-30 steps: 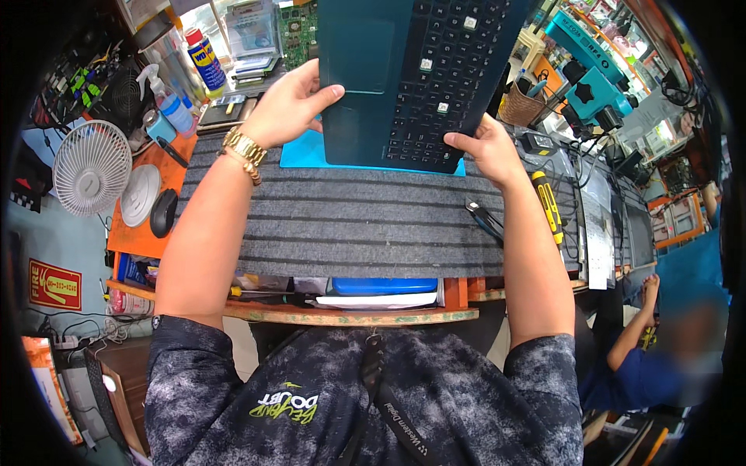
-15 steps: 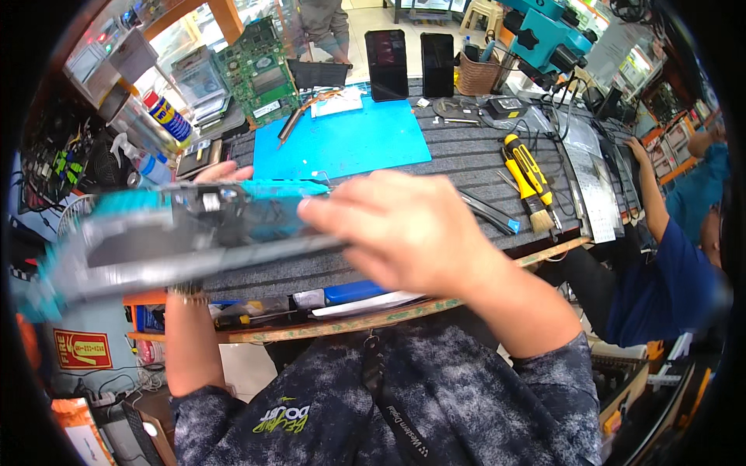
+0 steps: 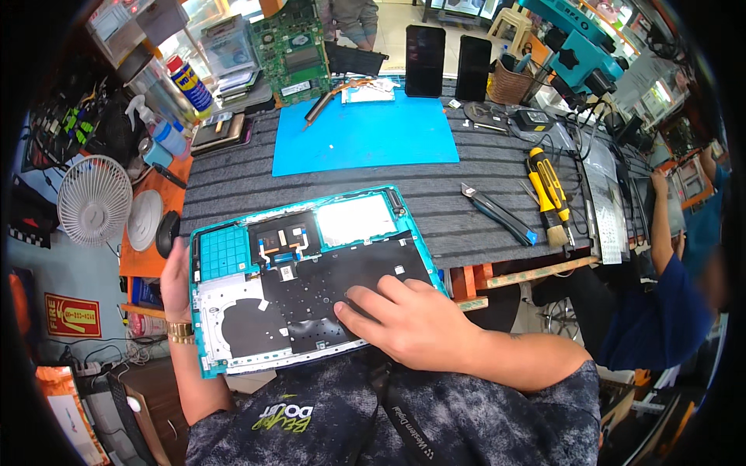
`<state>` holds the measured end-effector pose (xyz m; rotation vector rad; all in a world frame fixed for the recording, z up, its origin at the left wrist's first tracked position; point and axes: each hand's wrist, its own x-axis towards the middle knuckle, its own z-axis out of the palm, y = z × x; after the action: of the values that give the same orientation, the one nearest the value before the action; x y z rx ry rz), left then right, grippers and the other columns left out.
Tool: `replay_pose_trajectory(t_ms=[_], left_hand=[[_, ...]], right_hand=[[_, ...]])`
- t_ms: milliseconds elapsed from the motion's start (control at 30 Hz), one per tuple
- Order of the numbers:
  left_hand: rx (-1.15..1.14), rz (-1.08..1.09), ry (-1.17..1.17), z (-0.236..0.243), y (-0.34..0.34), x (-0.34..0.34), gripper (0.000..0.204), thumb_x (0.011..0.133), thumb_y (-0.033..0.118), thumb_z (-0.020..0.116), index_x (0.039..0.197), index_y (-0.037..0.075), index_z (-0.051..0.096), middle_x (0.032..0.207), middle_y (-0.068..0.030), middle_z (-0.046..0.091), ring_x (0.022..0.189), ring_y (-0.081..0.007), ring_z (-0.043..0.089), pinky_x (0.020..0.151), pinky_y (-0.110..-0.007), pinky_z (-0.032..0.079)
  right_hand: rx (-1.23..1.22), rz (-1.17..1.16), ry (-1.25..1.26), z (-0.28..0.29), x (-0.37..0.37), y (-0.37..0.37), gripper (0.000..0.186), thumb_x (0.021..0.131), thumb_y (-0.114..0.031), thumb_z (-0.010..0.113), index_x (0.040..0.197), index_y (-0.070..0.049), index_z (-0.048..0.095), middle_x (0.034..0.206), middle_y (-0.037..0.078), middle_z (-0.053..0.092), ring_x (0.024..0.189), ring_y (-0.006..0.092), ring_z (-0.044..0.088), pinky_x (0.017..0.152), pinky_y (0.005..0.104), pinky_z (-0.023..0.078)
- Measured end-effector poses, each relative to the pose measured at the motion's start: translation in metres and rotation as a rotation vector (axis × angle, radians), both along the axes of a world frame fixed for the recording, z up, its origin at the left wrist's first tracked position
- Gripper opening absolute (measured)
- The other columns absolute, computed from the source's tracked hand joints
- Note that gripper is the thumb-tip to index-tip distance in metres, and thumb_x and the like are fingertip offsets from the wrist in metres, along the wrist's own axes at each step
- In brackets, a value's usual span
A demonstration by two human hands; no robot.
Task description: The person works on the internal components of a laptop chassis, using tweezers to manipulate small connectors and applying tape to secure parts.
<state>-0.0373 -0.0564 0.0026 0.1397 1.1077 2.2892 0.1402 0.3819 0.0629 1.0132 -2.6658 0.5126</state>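
A teal laptop palmrest shell (image 3: 220, 255) lies tilted with its inside up, across the table's near edge and toward my body. Its inside shows a black sheet (image 3: 353, 268), a touchpad with ribbon cables (image 3: 284, 239) and a white metal plate (image 3: 214, 311). My left hand (image 3: 177, 283) grips the shell's left edge, its fingers partly hidden beneath. My right hand (image 3: 412, 317) rests on the black sheet with the fingers extended and the fingertips touching it.
A blue mat (image 3: 365, 140) lies on the striped table cover, a green circuit board (image 3: 291, 54) behind it. To the right are a cutter knife (image 3: 497, 213), a yellow screwdriver (image 3: 550, 182) and a brush (image 3: 556, 233). A white fan (image 3: 95, 200) stands left. Another person (image 3: 660, 287) sits at the right.
The shell has moved right and turned from steeply tilted to inside up toward me. My right hand has moved down from its right end onto the black sheet.
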Motion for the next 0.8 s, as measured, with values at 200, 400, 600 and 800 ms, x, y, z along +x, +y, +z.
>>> replay_pose_trajectory(t_ms=[200, 400, 600, 800], left_hand=[[-0.156, 0.091, -0.052, -0.016, -0.007, -0.002, 0.058, 0.131, 0.041, 0.045, 0.154, -0.005, 0.072, 0.145, -0.0242, 0.084, 0.123, -0.0341, 0.088, 0.105, -0.048, 0.073], [-0.277, 0.174, -0.017, -0.027, 0.000, -0.005, 0.051, 0.131, 0.035, 0.049, 0.154, -0.004, 0.072, 0.143, -0.0189, 0.085, 0.120, -0.0272, 0.088, 0.103, -0.044, 0.073], [-0.355, 0.283, -0.013, -0.031, 0.004, 0.001, 0.045, 0.131, 0.029, 0.053, 0.153, -0.004, 0.073, 0.144, -0.0154, 0.083, 0.121, -0.0228, 0.085, 0.102, -0.039, 0.071], [-0.360, 0.261, -0.024, -0.019, 0.013, 0.004, 0.042, 0.130, 0.026, 0.052, 0.152, -0.004, 0.072, 0.141, -0.0144, 0.084, 0.120, -0.0213, 0.085, 0.103, -0.037, 0.070]], right_hand=[[-0.168, 0.020, -0.194, -0.011, -0.030, 0.012, 0.043, 0.099, -0.030, 0.091, 0.134, -0.009, 0.082, 0.127, 0.011, 0.078, 0.114, 0.0323, 0.076, 0.090, 0.0457, 0.065], [-0.301, -0.528, -0.134, -0.038, -0.118, 0.065, 0.024, 0.104, -0.020, 0.085, 0.122, -0.004, 0.083, 0.113, 0.019, 0.081, 0.112, 0.0442, 0.077, 0.098, 0.0544, 0.063], [-0.223, -0.565, -0.200, -0.053, -0.164, 0.079, 0.020, 0.105, -0.018, 0.083, 0.118, -0.005, 0.088, 0.114, 0.017, 0.083, 0.110, 0.0431, 0.080, 0.098, 0.0527, 0.065], [-0.081, -0.504, -0.155, -0.049, -0.187, 0.059, 0.014, 0.104, -0.019, 0.083, 0.113, -0.011, 0.091, 0.110, 0.012, 0.083, 0.104, 0.0398, 0.082, 0.092, 0.0524, 0.067]])
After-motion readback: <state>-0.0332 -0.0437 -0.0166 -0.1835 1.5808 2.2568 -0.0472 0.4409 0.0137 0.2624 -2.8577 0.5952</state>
